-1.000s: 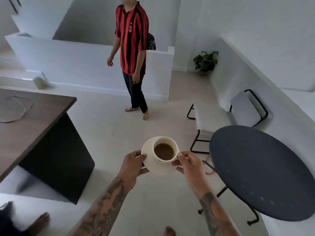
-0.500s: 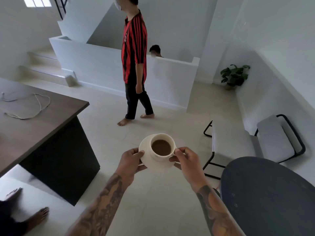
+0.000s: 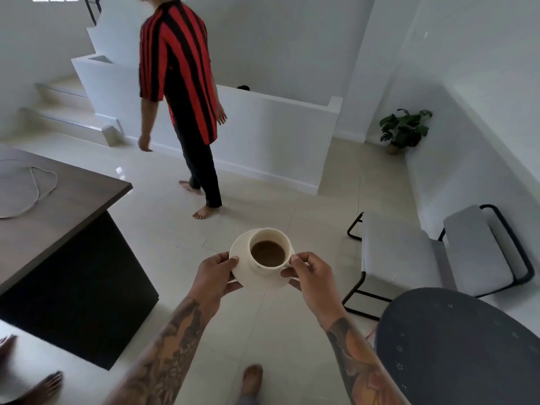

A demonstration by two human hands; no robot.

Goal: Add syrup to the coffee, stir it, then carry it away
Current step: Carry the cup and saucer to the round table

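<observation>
A cream cup [image 3: 270,268] holding brown coffee [image 3: 268,253] stands on a cream saucer [image 3: 240,252], held in the air above the tiled floor. My left hand [image 3: 214,276] grips the saucer's left rim, thumb on top. On the right side my right hand [image 3: 311,276] holds the saucer's rim, thumb against the cup. The cup stays upright. No syrup or spoon is in view.
A person in a red-and-black striped shirt [image 3: 178,68] walks away ahead. A dark wooden table [image 3: 76,194] with a cord is at left, a round black table [image 3: 455,346] at lower right, a grey chair [image 3: 409,252] beyond it. A low white wall [image 3: 277,135] and a potted plant [image 3: 404,128] stand farther back.
I have moved forward with the cup and turned a little left. The striped-shirt person has turned away and stepped toward the stairs. My grip is unchanged.
</observation>
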